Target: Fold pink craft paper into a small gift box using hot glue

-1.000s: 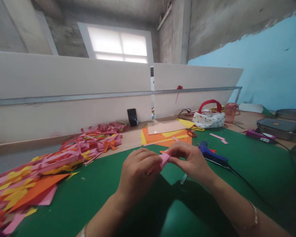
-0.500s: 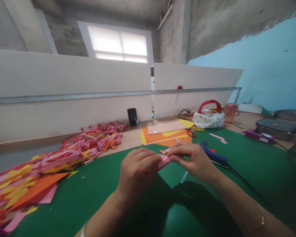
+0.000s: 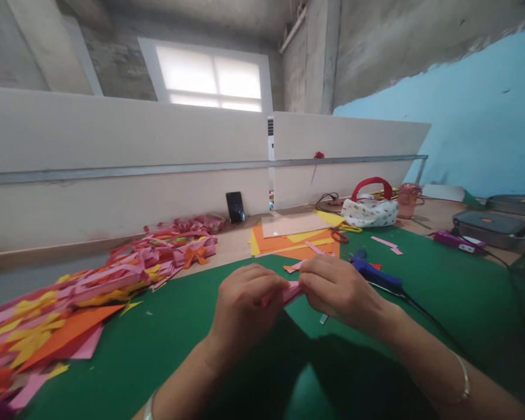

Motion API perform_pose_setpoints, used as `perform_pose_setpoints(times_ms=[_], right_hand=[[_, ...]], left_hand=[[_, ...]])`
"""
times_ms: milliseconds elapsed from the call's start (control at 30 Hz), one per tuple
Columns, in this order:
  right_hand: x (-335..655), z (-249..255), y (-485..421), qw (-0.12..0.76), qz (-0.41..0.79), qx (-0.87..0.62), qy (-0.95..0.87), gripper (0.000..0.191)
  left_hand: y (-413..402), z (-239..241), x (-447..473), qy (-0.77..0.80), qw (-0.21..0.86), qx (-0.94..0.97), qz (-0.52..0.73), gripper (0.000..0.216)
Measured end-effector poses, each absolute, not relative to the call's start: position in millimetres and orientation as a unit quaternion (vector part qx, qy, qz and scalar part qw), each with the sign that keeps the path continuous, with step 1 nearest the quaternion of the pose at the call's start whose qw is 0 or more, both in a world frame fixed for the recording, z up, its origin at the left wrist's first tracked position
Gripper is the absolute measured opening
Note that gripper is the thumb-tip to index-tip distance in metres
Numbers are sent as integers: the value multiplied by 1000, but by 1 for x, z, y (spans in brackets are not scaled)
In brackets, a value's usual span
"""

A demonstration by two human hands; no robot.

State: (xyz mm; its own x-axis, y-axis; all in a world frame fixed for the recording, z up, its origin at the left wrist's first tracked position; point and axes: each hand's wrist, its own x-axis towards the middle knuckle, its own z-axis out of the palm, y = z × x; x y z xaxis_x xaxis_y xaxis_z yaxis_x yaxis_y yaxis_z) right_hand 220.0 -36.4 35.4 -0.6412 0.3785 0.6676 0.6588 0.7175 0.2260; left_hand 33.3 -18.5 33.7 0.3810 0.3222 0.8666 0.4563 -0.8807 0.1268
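Between my two hands is a small folded piece of pink paper [image 3: 291,291], held above the green mat [image 3: 166,350]. My left hand [image 3: 249,297] is closed on its left side, the thumb and fingers covering much of it. Pinching its right end is my right hand [image 3: 336,286], with the fingertips curled together. Part of the paper is hidden inside the hands. A blue glue gun [image 3: 378,275] lies on the mat just right of my right hand. Beneath that hand, the end of a clear stick [image 3: 324,319] shows.
Left, a heap of pink, orange and yellow paper pieces [image 3: 114,277] spreads along the mat. Behind my hands are orange sheets [image 3: 271,242] and scissors [image 3: 340,236]. A phone [image 3: 235,207] leans on the white panel. A fabric basket [image 3: 370,213] and purple power strip [image 3: 459,241] sit right.
My right hand has shifted slightly left and its fingers have curled in more around the pink paper's end. The clear stick below is now more covered. My left hand stays nearly in place.
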Motion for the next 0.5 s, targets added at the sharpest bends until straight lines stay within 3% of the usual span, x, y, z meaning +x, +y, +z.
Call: perform_pose_setpoints(times_ms=[267, 400, 500], right_hand=[[222, 33, -37, 327, -165, -311, -877, 26], [217, 34, -41, 387, -82, -334, -855, 21], [210, 34, -44, 406, -99, -352, -838, 15]], left_hand=[[-15, 31, 30, -177, 45, -869, -461, 10], [-15, 31, 31, -192, 65, -855, -478, 12], [-15, 30, 31, -198, 82, -852, -478, 11]])
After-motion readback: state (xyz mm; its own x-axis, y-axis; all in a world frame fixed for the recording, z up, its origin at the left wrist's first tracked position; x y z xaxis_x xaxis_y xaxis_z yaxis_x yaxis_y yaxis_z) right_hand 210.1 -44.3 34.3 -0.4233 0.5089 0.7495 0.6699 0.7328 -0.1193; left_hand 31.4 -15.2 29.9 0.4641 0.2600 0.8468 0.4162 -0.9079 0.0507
